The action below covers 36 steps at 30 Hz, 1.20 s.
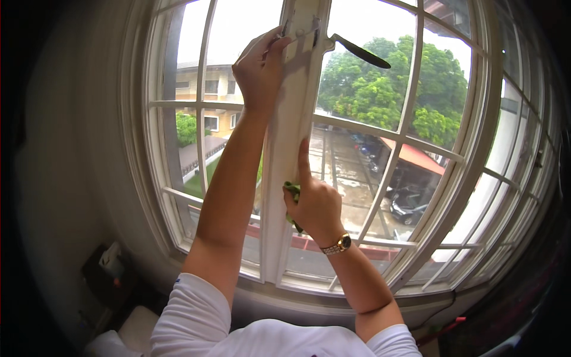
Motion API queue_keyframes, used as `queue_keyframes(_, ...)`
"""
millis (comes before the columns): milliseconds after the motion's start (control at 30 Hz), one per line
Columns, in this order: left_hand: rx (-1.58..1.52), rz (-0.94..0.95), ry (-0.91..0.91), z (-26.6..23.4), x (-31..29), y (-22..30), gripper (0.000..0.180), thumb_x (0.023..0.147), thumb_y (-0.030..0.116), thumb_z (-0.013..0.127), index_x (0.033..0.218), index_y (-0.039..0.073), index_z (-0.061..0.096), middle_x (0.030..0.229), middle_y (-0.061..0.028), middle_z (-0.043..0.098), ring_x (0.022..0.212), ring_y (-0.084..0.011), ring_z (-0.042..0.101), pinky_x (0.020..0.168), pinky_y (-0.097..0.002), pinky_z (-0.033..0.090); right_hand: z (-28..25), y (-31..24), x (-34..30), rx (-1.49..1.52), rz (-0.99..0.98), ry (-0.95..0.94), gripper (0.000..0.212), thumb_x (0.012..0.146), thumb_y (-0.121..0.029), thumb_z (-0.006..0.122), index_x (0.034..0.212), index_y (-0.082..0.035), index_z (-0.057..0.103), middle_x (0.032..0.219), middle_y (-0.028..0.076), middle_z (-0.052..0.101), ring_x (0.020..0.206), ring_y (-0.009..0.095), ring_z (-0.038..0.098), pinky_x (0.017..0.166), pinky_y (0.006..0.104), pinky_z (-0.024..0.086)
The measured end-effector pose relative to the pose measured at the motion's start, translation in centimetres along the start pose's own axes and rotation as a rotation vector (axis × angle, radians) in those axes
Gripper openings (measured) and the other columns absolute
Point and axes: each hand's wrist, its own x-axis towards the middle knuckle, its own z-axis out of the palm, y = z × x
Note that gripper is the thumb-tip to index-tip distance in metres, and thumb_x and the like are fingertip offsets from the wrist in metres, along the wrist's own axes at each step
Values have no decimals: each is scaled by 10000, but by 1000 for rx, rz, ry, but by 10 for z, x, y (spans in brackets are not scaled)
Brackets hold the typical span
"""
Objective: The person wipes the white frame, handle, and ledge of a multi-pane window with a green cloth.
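High up at the white window's centre post (289,134), my left hand (262,65) has its fingers pinched at a small metal fitting on the left side of the post. What they grip, if anything, is mostly hidden by the fingers. Lower on the same post, my right hand (315,205) holds a crumpled green cloth (291,189) between thumb and curled fingers. Its index finger points up along the post's right edge. A gold watch (338,244) is on my right wrist. To the right of my left hand, a dark window handle (360,52) sticks out from the post.
White-barred panes (369,128) spread either side of the post, with a tree, a paved yard and a parked car (409,205) outside. More windows (505,160) continue at right. A dark piece of furniture (104,276) with a pale object on it stands at lower left.
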Motion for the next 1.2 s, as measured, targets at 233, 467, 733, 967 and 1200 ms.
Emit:
queue_keyframes(233,-104,-100,-17,0,0,5,211,807,125,663,990,21,668,856,-83,668,701,-113,631,607,-232,491,4,0,0,-37,20,32,933,719,-225,638,1439,-68,65,553,87,589,476,256,593,416,357,458)
queue_keyframes(467,-85,33,-33,-2,0,-2,195,802,117,662,953,-6,660,959,-94,607,763,-148,624,614,-251,497,-15,-5,-2,43,82,-113,967,735,-249,658,1446,-136,12,580,102,606,531,284,619,453,366,472)
queue_keyframes(733,52,-31,-4,-1,-2,1,163,803,86,629,937,6,676,932,-124,620,769,-213,630,687,-301,501,5,-2,-8,-1,35,58,934,729,-256,669,1447,-141,83,582,102,595,522,280,607,455,377,462)
queue_keyframes(967,159,84,37,2,-5,-4,151,801,151,670,892,32,688,925,-102,634,810,-201,620,715,-299,473,0,-1,-16,58,48,100,826,752,-273,665,1428,-155,205,652,119,605,554,279,603,496,385,473)
queue_keyframes(1200,5,-129,-117,-43,-85,42,278,866,130,599,1123,32,567,1132,-77,504,1053,-177,522,904,-308,446,31,12,-140,337,205,370,250,802,-247,653,972,-78,585,802,123,622,668,312,607,568,378,474)
